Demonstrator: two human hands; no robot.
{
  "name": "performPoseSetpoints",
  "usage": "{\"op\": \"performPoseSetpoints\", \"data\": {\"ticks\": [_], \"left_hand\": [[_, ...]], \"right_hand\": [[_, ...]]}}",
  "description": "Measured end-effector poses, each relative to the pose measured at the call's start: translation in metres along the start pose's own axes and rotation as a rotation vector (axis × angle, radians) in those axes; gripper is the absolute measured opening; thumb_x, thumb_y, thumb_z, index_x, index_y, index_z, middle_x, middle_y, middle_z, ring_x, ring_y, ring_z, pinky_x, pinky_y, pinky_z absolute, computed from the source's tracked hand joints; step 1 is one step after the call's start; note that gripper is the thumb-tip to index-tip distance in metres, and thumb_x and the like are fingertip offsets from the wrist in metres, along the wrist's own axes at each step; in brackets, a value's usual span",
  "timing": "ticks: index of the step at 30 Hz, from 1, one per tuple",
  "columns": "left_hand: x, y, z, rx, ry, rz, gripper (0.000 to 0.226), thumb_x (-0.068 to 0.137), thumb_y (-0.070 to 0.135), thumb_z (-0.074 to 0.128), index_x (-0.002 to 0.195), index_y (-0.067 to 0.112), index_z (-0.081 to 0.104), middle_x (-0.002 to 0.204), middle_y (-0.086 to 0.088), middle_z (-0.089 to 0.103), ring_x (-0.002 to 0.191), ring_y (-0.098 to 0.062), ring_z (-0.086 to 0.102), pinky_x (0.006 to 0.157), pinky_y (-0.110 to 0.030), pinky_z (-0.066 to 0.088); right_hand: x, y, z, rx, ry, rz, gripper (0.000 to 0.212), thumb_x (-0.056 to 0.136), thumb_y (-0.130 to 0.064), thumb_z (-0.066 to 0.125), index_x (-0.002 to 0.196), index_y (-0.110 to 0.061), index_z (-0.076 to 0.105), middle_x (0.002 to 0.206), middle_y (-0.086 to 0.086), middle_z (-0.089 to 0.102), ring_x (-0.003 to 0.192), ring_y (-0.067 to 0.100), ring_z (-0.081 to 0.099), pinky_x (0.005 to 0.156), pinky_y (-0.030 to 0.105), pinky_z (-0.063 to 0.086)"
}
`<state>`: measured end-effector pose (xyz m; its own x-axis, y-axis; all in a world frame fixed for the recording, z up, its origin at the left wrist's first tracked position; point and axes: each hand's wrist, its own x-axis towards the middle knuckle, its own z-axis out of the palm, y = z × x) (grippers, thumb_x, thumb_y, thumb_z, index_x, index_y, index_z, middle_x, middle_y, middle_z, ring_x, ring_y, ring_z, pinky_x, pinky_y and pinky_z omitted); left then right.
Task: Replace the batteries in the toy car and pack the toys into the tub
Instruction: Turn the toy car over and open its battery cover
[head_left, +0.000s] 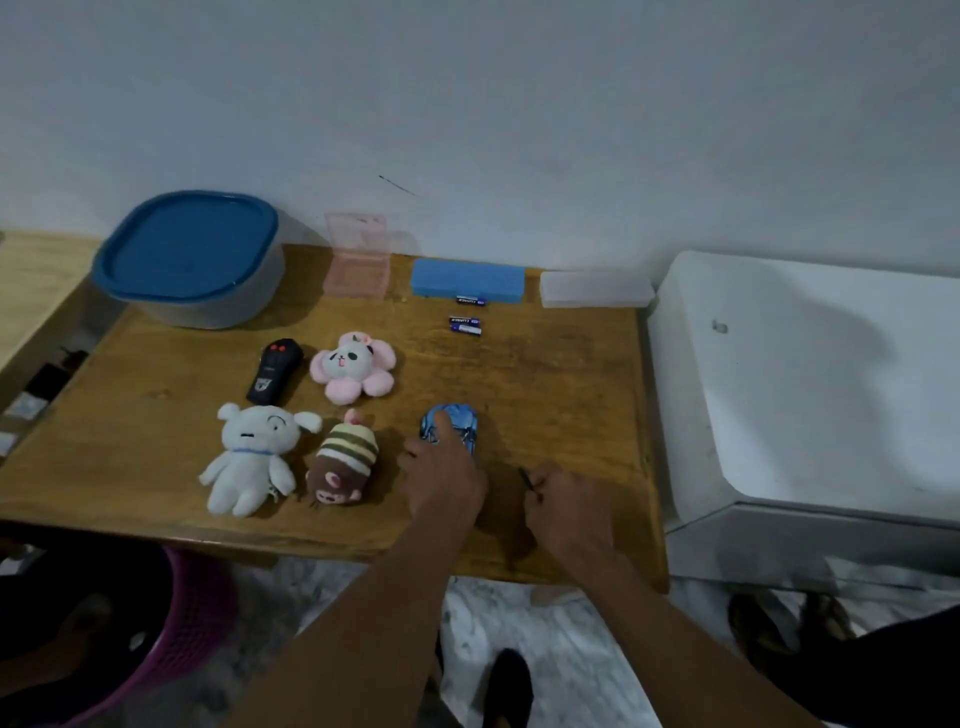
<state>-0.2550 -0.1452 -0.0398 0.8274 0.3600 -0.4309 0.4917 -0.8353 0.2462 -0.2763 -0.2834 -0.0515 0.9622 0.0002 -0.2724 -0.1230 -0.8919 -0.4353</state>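
**Battery swap barely started, nothing packed yet**

The toy car (461, 422) sits wheels-down near the front edge of the table (571, 384), so the battery hatch doesn't look opened yet. The left hand (441, 480) is on the car's near end with its index finger (442, 423) laid along the roof. The other fingers are hidden, so I can't tell if it's a real grip. Just right of the car, the right hand (569, 506) has its fingers curled tight, pinching a thin dark tool (524, 478), probably a small screwdriver.

My read is that the whole job is still ahead: flip the car, open it, swap the cells, then pack. The tub (208, 306), far back-left of the car, has its blue lid (187, 249) on and no toy has gone in.

Counts:
- 1 car
- 3 batteries (465, 326) straight behind the car: two side by side, and one further back against the blue box (467, 278)
- 3 plush toys left of the car: a striped one (340, 457) closest, a white one (254, 452) beyond it, and a pink flower one (353, 369) back-left
- 1 black remote (274, 371) beside the pink one
- 3 small boxes behind the car: an open pink one (358, 267), the blue one, and a clear one (597, 288)
- 1 tub
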Motion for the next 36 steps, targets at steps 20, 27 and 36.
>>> {"op": "performPoseSetpoints", "data": {"ticks": [20, 27, 36], "left_hand": [[-0.014, -0.032, -0.041, -1.623, -0.501, -0.141, 0.048, 0.092, 0.031, 0.048, 0.130, 0.003, 0.059, 0.110, -0.021, 0.067, 0.091, -0.035, 0.063, 0.081, -0.043, 0.051], [-0.005, -0.045, -0.044, -1.625, -0.705, -0.078, 0.056, 0.081, 0.024, 0.050, 0.131, -0.001, 0.058, 0.099, -0.020, 0.070, 0.081, -0.033, 0.065, 0.074, -0.039, 0.051], [0.020, -0.057, -0.066, -1.333, -0.694, 0.202, 0.063, 0.090, -0.004, 0.051, 0.140, 0.033, 0.043, 0.127, -0.016, 0.064, 0.104, -0.037, 0.066, 0.073, -0.043, 0.058]], "right_hand": [[0.008, -0.005, -0.031, 0.182, 0.072, 0.052, 0.018, 0.093, -0.024, 0.057, 0.108, -0.018, 0.065, 0.095, 0.000, 0.069, 0.081, 0.016, 0.065, 0.071, 0.036, 0.058], [0.006, -0.022, -0.043, 0.271, 0.145, 0.092, 0.021, 0.094, -0.018, 0.054, 0.113, -0.018, 0.063, 0.101, 0.003, 0.069, 0.076, 0.010, 0.057, 0.066, 0.023, 0.048], [0.004, -0.079, -0.059, 0.821, 0.252, 0.134, 0.044, 0.090, -0.005, 0.061, 0.130, -0.023, 0.054, 0.087, 0.008, 0.070, 0.073, 0.018, 0.070, 0.065, 0.031, 0.061]]}}
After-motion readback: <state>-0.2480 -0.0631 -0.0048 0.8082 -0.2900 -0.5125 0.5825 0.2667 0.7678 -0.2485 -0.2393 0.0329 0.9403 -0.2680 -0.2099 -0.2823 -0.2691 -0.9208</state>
